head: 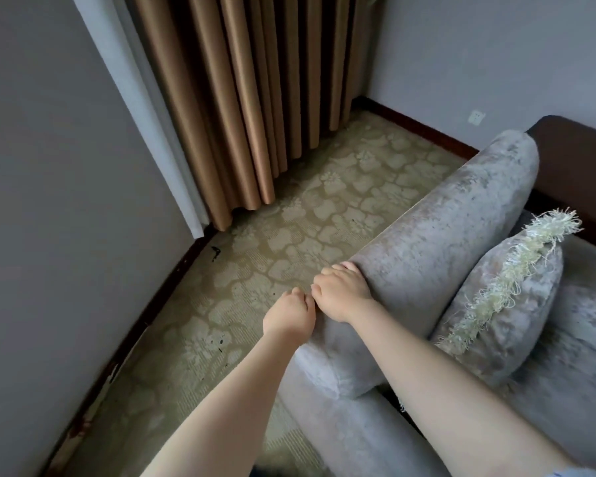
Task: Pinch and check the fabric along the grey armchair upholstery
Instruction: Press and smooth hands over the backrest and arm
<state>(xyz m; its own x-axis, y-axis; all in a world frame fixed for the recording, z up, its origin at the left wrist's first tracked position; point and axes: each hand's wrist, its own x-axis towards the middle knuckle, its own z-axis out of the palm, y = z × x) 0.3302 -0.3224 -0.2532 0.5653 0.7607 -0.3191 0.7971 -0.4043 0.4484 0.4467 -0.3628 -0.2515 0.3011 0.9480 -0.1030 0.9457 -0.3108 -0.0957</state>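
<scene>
The grey armchair (444,228) fills the right side, its velvety padded armrest running from the lower middle up to the right. Both hands sit side by side on the armrest's outer left edge. My left hand (289,316) has its fingers curled over that edge, pinching the fabric. My right hand (343,294) lies just above it, fingers curled down over the same edge and gripping the upholstery. The fingertips of both hands are hidden behind the edge.
A grey cushion with a cream fringe (506,301) leans on the seat against the armrest. Patterned beige carpet (289,228) lies left of the chair. Tan curtains (248,98) hang in the corner, with grey walls on either side and a wall socket (476,116).
</scene>
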